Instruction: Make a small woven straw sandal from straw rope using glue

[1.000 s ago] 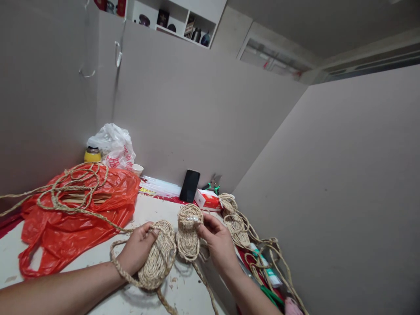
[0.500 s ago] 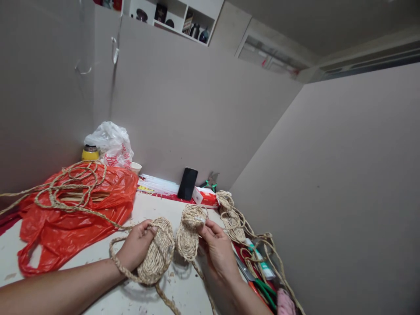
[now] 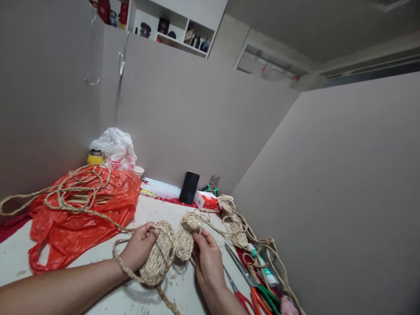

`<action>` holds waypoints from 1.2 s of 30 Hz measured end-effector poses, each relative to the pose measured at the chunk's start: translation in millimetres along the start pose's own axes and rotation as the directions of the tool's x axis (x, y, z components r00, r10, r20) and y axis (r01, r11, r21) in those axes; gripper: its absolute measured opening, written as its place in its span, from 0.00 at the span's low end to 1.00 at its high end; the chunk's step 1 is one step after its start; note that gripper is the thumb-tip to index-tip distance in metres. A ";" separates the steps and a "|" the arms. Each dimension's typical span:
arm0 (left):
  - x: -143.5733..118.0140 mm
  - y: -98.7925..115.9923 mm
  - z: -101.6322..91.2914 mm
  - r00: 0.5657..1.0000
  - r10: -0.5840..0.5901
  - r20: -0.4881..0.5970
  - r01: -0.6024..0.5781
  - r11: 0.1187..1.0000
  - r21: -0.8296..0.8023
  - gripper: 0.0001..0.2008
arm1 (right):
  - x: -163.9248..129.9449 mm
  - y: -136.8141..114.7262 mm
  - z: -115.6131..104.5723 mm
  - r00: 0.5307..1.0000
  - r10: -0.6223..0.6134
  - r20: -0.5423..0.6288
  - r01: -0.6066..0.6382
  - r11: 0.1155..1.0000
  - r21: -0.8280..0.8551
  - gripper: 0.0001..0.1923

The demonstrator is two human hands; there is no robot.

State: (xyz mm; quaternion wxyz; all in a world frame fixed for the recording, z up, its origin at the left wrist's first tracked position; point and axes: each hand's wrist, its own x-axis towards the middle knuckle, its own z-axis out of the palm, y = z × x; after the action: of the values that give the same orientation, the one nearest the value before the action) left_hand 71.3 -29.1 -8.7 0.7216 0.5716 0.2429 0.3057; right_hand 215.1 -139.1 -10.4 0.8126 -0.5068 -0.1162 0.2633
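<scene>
- Head view: the left hand (image 3: 139,247) lies curled over the near edge of a larger woven straw sole (image 3: 159,253) on the white desk (image 3: 98,258), fingers bent around its rim and thumb on top; a braided straw rope (image 3: 126,270) loops round the wrist.
- The right hand (image 3: 206,260) pinches the top end of a smaller woven straw sole (image 3: 184,238), fingers closed on it near a small pale piece I cannot identify.
- The two soles touch side by side between the hands, each with its long axis running away from the person (slightly tilted to the right); the larger lies nearer the left hand, the smaller nearer the right.
- Just right of the right hand lie scissors (image 3: 249,280) with green and red handles, and beyond them a third straw piece (image 3: 233,221) with loose rope.
- Farther off: an orange plastic bag (image 3: 82,214) carrying coiled rope, a black phone (image 3: 189,187) leaning on the wall, a red-and-white box (image 3: 207,201).
</scene>
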 end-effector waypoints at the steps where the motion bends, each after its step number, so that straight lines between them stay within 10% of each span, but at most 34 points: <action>1: -0.3 0.5 0.1 1.000 -0.004 -0.003 0.004 1.000 0.003 0.14 | 1.3 1.6 -2.0 1.000 0.016 -0.011 -0.016 1.000 0.001 0.17; 36: -1.7 -3.8 2.5 0.999 0.029 -0.017 -0.028 0.999 0.027 0.16 | 0.9 1.3 -7.7 0.990 -0.085 0.110 0.093 0.993 -0.066 0.18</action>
State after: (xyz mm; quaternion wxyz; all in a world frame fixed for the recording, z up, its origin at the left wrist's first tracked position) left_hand 72.4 -32.6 -11.9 0.7075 0.5819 0.2449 0.3176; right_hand 218.9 -144.0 -15.2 0.7976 -0.5149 -0.1913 0.2493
